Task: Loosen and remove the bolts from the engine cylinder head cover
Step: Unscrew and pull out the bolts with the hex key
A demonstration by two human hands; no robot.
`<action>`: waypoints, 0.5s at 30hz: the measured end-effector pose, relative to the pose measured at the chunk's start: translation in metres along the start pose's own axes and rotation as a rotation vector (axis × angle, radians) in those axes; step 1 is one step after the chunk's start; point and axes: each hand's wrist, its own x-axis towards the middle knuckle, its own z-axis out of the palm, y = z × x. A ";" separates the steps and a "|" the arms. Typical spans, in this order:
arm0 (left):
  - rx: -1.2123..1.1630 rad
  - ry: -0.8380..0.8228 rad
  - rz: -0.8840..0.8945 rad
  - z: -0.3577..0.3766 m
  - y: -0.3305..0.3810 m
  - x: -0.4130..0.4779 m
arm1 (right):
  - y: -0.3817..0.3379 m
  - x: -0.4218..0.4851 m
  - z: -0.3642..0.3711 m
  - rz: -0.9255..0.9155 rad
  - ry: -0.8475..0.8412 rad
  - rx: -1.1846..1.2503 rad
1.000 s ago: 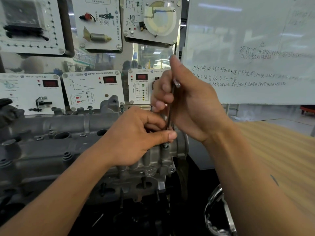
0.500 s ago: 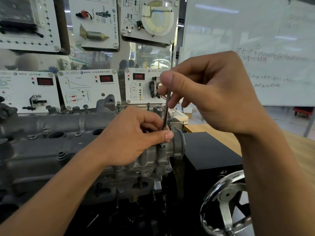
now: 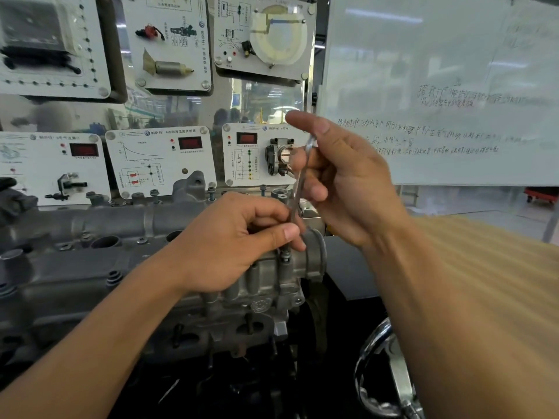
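A person works a slim wrench [image 3: 299,182] on a bolt [image 3: 285,256] at the right-hand corner of an engine's cylinder head cover [image 3: 60,267], which lies lengthwise from left to right in front of a wall of training panels [image 3: 160,158]. The left hand [image 3: 236,246] pinches the foot of the wrench between thumb and curled fingers, just above the bolt. The right hand [image 3: 351,189] wraps its lower fingers round the upper shaft, with the forefinger lifted straight.

The wrench stands nearly upright, its long axis rising from the bolt and leaning slightly right toward the right hand. The bolt points head-up, its shank down in the corner boss.

The job looks partly done. Several raised bolts [image 3: 211,192] along the far edge stand proud of their holes, apparently loosened but not lifted out. The seated bolts [image 3: 142,241] nearer the camera look fully home. The corner bolt appears to be in mid-turn, and no bolt can be seen lying free, so most of the removal seems to remain.
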 end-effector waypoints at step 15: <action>0.054 0.084 -0.007 0.003 0.000 0.001 | -0.009 -0.002 0.020 -0.033 0.208 -0.242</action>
